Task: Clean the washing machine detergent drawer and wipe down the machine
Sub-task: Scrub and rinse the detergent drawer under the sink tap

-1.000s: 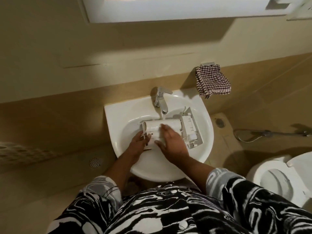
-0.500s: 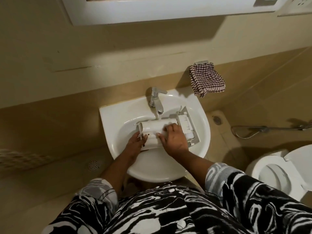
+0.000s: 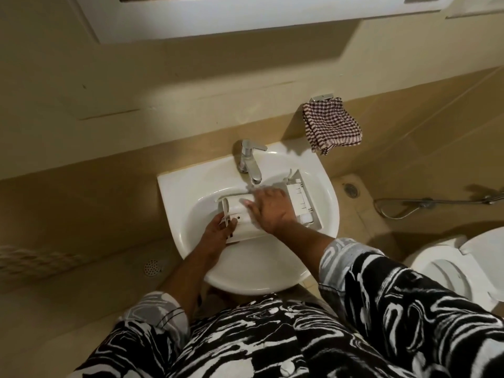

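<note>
I have the left hand (image 3: pixel 218 227) gripping the left end of the detergent drawer (image 3: pixel 238 204). The drawer lies in the sink (image 3: pixel 174 186) bowl, near its back edge under the tap (image 3: pixel 249 162). The right hand (image 3: pixel 272 211) rests flat-fingered on the drawer's top, and I can see nothing held in it. A ribbed white part (image 3: pixel 300 197) leans against the sink's right wall. I judge the drawer to be out and mid-rinse. Drying, refitting and wiping the machine are left, perhaps with the checked cloth (image 3: pixel 331 125) hanging past the right back corner.
</note>
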